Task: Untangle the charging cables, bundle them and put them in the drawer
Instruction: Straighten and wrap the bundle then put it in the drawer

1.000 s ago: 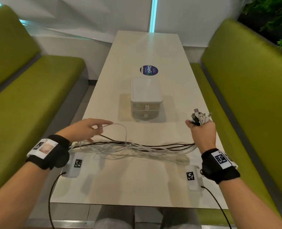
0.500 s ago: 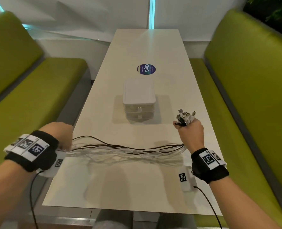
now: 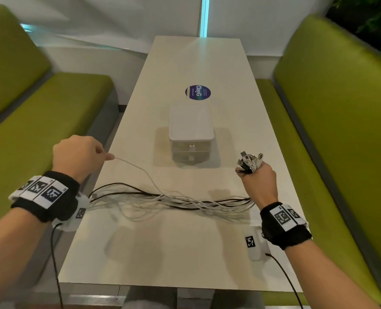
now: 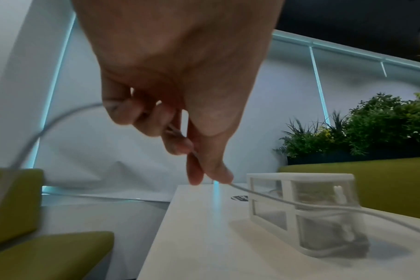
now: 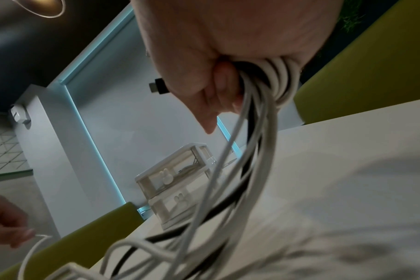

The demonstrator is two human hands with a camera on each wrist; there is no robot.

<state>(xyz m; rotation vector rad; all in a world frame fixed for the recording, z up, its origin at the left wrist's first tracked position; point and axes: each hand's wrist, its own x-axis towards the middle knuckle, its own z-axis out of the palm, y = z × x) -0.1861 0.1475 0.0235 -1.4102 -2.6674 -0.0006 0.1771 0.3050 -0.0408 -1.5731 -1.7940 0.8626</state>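
Several white and dark charging cables [image 3: 176, 200] stretch across the near part of the table [image 3: 185, 253]. My right hand [image 3: 259, 177] grips them in a fist [image 5: 216, 79], and their plugs [image 3: 249, 160] stick up out of it. My left hand [image 3: 82, 155] is raised off the table's left edge. Its thumb and forefinger pinch one thin white cable [image 3: 138, 169], which runs from the fingers [image 4: 204, 170] down into the bunch. The small white drawer unit [image 3: 190, 134] stands in the middle of the table with both drawers closed.
Green benches [image 3: 40, 130] run along both sides of the table. A round blue sticker [image 3: 197, 93] lies behind the drawer unit. Plants [image 4: 362, 128] stand behind the right bench.
My left hand has risen from the cables' left end and lifted one thin white cable out of the bunch. The right hand has kept its grip and hardly moved.
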